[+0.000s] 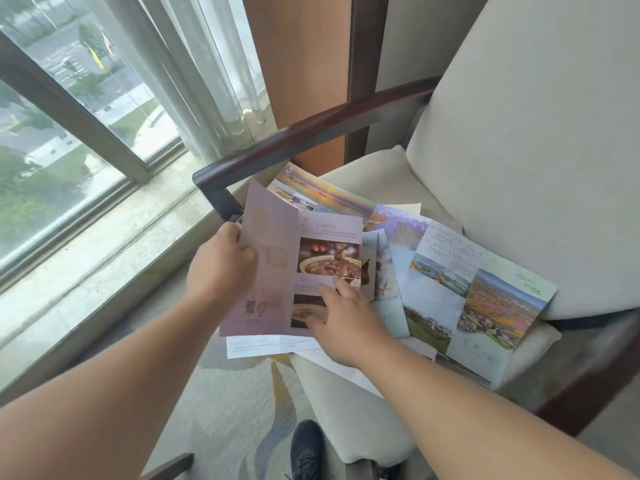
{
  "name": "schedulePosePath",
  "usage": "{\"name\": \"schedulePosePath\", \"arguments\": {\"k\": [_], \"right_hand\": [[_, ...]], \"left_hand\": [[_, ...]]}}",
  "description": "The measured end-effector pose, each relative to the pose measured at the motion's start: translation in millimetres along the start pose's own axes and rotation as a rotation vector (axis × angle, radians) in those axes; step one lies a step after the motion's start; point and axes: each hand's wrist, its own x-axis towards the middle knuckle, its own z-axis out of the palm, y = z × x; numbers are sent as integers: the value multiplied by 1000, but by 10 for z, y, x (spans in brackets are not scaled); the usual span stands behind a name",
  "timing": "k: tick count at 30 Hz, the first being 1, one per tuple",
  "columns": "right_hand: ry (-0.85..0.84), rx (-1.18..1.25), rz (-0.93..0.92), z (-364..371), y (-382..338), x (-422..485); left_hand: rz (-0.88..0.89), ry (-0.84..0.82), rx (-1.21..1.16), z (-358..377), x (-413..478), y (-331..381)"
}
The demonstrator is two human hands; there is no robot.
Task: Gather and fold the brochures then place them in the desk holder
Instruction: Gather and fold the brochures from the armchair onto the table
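Cream armchair point(519, 133) beside window point(69, 98), loose brochures point(467, 292) spread on seat, left hand point(221, 265) pinching pink brochure point(277, 268) at left edge, right hand point(346, 317) fingers straight, pressing its lower photo panel

A cream-cushioned armchair point(536, 150) with a dark wood armrest point(311, 129) stands on patterned carpet point(242, 403) beside a large daylit window point(62, 109) fitted with a sheer curtain point(194, 74) and a pale stone sill point(114, 233), an orange-brown wood panel point(304, 57) behind.
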Motion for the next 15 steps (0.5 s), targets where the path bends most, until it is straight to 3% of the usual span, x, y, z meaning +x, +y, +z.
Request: {"name": "schedulePosePath", "arguments": {"k": [8,12,15], "right_hand": [[-107,-61,127,186,347,385],[126,64,204,165,550,463],[191,109,260,105,649,504]], "left_hand": [[45,-154,-71,783,3,167],[113,-243,-110,1051,-41,281],[138,-316,-121,1173,-90,321]]}}
